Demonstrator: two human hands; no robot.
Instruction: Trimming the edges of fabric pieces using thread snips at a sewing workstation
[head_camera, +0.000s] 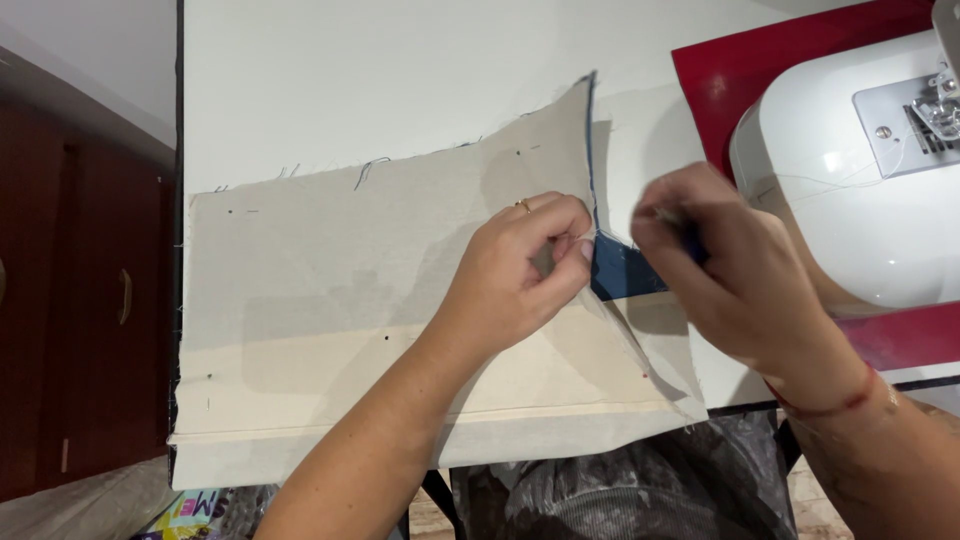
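Here the left hand (525, 262) is pinching the edge of a beige canvas cloth panel (330, 310) between closed fingertips, while the right hand (715, 262) is gripping a small dark tool (690, 240) beside the white sewing machine (850, 190).

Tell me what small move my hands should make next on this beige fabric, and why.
Probably draw the right hand a little further right to pull the thread taut. The left hand pinches the beige fabric at its edge beside the blue layer, and a fine thread seems to run between the hands.

Matt beige woven cloth (330, 290) with frayed edges lies beside a glossy white plastic sewing machine (850, 200) with a metal plate (905, 125).
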